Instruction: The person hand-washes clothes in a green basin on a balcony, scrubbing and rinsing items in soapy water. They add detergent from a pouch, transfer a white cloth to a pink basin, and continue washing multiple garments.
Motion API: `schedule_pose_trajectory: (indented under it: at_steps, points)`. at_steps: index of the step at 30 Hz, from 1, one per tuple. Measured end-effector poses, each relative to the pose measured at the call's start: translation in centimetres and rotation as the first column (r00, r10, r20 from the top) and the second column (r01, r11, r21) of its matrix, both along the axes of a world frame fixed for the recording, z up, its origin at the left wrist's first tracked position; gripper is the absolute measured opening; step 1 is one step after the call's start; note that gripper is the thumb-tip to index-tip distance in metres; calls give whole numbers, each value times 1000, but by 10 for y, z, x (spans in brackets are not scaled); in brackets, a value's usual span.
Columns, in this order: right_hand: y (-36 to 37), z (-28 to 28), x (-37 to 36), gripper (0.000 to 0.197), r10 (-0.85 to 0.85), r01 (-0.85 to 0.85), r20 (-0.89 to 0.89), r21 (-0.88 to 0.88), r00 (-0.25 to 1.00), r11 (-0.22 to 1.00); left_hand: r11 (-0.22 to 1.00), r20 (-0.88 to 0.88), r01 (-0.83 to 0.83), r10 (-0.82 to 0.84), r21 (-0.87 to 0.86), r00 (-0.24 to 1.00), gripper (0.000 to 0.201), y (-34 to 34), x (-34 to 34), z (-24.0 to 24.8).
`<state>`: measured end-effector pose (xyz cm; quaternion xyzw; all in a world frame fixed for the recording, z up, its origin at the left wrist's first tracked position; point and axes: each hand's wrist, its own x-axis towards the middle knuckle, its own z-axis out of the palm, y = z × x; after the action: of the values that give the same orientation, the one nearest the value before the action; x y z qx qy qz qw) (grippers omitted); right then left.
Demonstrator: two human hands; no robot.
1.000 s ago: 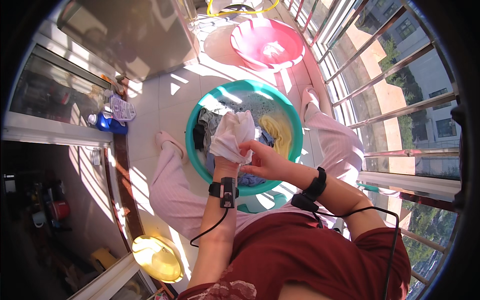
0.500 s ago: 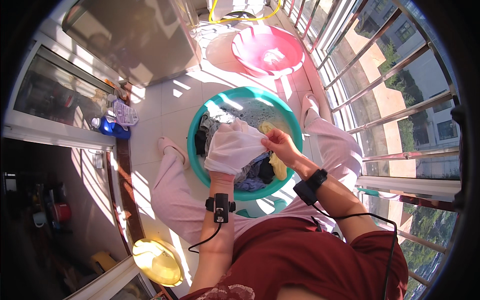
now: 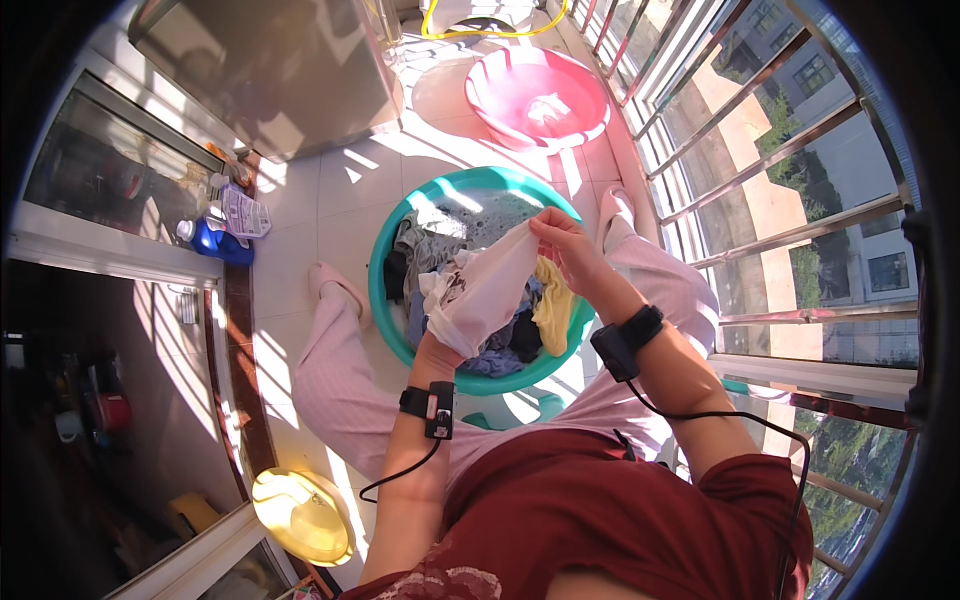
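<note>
A thin white cloth garment (image 3: pixel 492 295) is stretched between my hands above a teal basin (image 3: pixel 378 300). My left hand (image 3: pixel 440 354) goes into the garment's near end, where the fabric covers its fingers. With pinched fingertips, my right hand (image 3: pixel 570 245) holds the far corner of the garment, raised up and to the right. Dark patterned marks show on the cloth's left side. In the basin lie grey clothes (image 3: pixel 432 236), a yellow cloth (image 3: pixel 553 310) and blue and black clothes (image 3: pixel 495 362), with sudsy water (image 3: pixel 500 215) at the far side.
A pink basin (image 3: pixel 490 105) with a small white item stands beyond. Blue and clear bottles (image 3: pixel 222 240) sit by the left doorway. A yellow basin (image 3: pixel 300 515) is at lower left. Barred windows (image 3: pixel 780 215) run along the right. My slippered feet flank the teal basin.
My right hand has lifted its corner up and away, pulling the white garment taut. The cloth has slid partly along my left hand, which has tilted to the right.
</note>
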<state>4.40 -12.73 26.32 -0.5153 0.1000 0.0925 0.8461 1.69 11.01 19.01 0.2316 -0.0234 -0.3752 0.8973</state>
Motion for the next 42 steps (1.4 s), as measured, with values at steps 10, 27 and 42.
schedule_pose_trajectory:
  at_steps: [10, 27, 42]
  points:
    - [8, -46, -38, 58, 206, -109, 47, -722, 977, 683, 884, -143, 32, 39, 467, 989, 39, -27, -8, 3]
    - [13, 80, -23, 26, 628, -95, 227, -895, 744, 436, 266, 593, -604, -673, 752, 442, 55, -10, -10, -6]
    - [-41, 165, 53, 14, 221, 336, 602, -670, 768, 662, 116, 890, -950, -397, 290, 224, 17, 27, 110, 139]
